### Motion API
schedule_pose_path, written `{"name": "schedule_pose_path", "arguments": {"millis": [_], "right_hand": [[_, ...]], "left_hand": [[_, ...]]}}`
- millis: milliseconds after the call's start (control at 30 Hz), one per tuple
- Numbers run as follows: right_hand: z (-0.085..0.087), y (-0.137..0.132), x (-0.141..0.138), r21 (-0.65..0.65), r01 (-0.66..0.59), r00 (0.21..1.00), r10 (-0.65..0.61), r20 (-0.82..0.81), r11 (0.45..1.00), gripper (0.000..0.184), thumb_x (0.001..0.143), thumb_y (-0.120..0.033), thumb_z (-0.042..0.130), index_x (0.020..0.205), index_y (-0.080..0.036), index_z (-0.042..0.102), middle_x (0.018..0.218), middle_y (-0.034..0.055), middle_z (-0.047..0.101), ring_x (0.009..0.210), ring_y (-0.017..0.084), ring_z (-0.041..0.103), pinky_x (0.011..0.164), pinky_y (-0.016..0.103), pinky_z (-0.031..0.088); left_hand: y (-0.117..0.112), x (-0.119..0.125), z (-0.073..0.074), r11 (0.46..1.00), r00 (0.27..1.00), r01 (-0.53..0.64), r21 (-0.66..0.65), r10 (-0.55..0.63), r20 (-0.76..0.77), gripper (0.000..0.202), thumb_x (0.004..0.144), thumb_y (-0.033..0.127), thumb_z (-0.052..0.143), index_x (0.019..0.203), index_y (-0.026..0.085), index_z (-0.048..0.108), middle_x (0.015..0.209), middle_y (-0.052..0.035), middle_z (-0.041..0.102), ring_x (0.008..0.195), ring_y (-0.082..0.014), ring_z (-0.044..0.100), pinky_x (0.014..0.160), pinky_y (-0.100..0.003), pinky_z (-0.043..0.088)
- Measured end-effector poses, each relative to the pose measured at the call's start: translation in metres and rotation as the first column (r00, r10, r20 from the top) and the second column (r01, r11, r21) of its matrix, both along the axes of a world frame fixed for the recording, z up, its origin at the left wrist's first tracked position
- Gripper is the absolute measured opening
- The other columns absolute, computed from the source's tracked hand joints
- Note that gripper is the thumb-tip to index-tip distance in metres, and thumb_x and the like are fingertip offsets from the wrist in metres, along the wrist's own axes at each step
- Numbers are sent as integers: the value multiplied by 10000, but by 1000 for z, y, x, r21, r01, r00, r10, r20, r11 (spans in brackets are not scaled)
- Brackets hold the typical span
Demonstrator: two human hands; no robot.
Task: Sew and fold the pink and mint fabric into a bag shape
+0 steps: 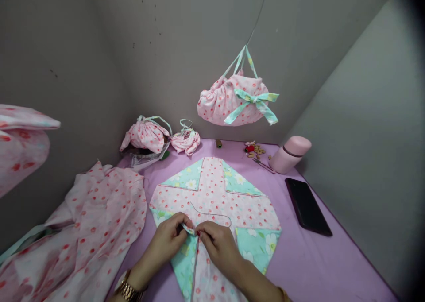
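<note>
An octagonal patchwork cloth (215,191) of pink dotted and mint flowered fabric lies flat on the purple table (308,262). My left hand (168,240) and my right hand (219,246) meet at its near middle, fingers pinched together on a small fold of the cloth at the seam. A thin thread (212,213) loops across the cloth just beyond my fingers. I cannot tell whether my right fingers also hold a needle. A gold watch (128,289) is on my left wrist.
A heap of pink dotted fabric (93,222) lies left. Two small drawstring pouches (146,136) sit at the back; a finished pouch (234,100) hangs above. A pink flask (289,155), scissors (264,164), beads (255,149) and a black phone (307,207) lie right.
</note>
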State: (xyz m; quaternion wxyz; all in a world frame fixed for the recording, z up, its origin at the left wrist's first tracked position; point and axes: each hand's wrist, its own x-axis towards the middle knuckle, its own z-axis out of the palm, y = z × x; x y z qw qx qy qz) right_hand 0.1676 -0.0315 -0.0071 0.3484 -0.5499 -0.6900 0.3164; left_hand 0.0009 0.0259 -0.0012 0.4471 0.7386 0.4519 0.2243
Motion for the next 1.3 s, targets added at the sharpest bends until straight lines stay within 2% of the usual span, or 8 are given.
{"name": "schedule_pose_path", "arguments": {"millis": [267,467,767,1067,1300], "right_hand": [[0,-1,1,8,-14,999,14,48,1000,255,857,-136,434,946,-239,650,884,14,674,786,154,610,710,240,423],[0,-1,0,-5,-19,992,19,127,1000,246,871,-157,418,949,-221,643,869,25,675,779,162,616,696,244,426],[0,-6,-1,117,38,986,-56,158,992,220,879,-159,392,883,-201,608,829,26,668,735,148,616,670,227,423],[-3,-5,-3,101,9,975,-32,220,995,221,878,-152,388,905,-191,605,840,33,672,745,155,622,665,234,426],[0,-5,-4,94,-33,935,-2,354,995,230,875,-138,375,887,-177,602,797,51,667,727,173,623,645,245,422]], "left_hand": [[0,-1,1,1000,999,20,10,-20,-42,234,668,93,420,784,195,596,695,8,600,582,-148,500,557,-245,362],[0,1,1,1000,1000,20,-2,-20,-21,189,695,119,452,784,189,604,721,-2,606,613,-150,523,574,-242,376],[0,2,3,1000,1000,-5,-13,5,-20,215,678,112,443,785,178,618,696,2,615,594,-142,514,560,-232,377],[0,3,2,1000,999,-7,12,7,-36,226,676,103,446,790,185,623,681,10,610,570,-134,510,543,-226,373],[-1,4,2,999,999,1,38,1,-50,216,682,106,453,791,188,620,701,2,622,586,-139,534,566,-234,392]]}}
